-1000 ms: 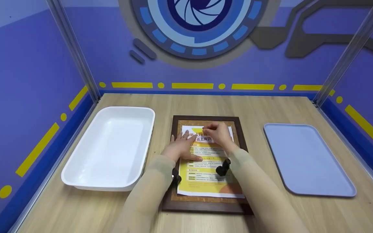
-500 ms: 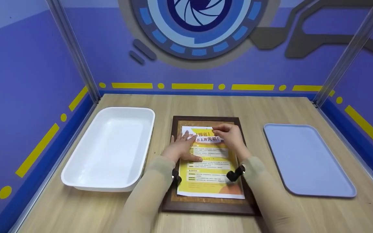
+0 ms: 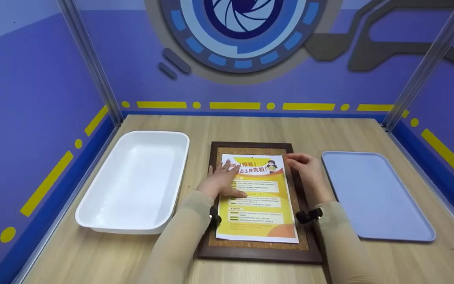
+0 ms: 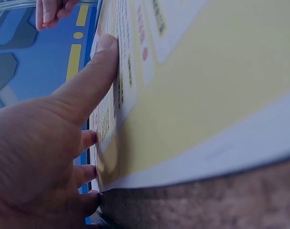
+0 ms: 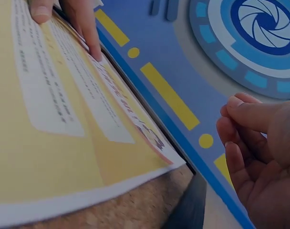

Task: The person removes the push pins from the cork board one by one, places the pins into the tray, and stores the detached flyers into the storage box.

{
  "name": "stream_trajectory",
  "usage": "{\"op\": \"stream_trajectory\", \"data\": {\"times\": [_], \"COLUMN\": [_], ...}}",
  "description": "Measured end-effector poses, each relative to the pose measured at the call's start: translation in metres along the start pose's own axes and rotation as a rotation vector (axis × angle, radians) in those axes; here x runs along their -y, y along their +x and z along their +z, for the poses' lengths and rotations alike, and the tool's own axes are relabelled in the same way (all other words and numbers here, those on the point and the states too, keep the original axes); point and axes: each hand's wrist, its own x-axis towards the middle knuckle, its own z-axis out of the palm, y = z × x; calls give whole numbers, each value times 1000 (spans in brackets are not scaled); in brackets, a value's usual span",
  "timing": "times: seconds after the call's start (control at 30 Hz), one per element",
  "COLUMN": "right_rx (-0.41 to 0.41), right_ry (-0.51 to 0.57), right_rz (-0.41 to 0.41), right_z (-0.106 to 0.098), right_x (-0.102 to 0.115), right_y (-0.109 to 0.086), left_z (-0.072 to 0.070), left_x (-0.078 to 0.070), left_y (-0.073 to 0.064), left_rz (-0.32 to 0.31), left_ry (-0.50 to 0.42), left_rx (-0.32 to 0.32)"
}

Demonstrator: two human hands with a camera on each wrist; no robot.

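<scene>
A yellow and white printed poster (image 3: 257, 213) lies on a cork board with a dark brown frame (image 3: 260, 254). My left hand (image 3: 221, 181) rests with spread fingers on the poster's upper left part; the left wrist view shows its thumb (image 4: 104, 52) lying on the sheet. At the board's upper right edge, my right hand (image 3: 309, 169) has thumb and fingertips together. They pinch a small orange piece (image 4: 46, 24), mostly hidden by the fingers. In the right wrist view the right hand (image 5: 259, 148) is off the poster's corner. A tiny dark spot (image 3: 252, 157) shows at the poster's top edge.
A deep white plastic basin (image 3: 132, 185) stands on the wooden table (image 3: 246, 128) to the left. On the right lies a flat blue-grey tray (image 3: 378, 197), close to the right forearm. Blue printed panels (image 3: 227, 90) enclose the table at the back and sides.
My right hand has moved right, from the poster's top middle across to the board's right frame edge, uncovering the printed heading and cartoon figure. The left hand has stayed in place.
</scene>
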Motion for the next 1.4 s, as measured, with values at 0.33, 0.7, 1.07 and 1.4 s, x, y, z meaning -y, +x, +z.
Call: {"op": "stream_trajectory", "data": {"times": [0.33, 0.7, 1.07, 1.4], "right_rx": [-87, -213, -252, -190], "right_ry": [-21, -33, -228, -432], "right_rz": [-6, 44, 225, 334], "right_z": [-53, -99, -140, -156], "right_x": [-6, -20, -33, -42], "right_y": [-4, -11, -21, -26], "left_z": [1, 0, 3, 3], "left_x": [1, 2, 3, 3], "left_y": [2, 3, 2, 3], "left_rz": [0, 1, 5, 2], "left_ry": [-9, -5, 0, -13], "left_rx": [1, 2, -4, 0]}}
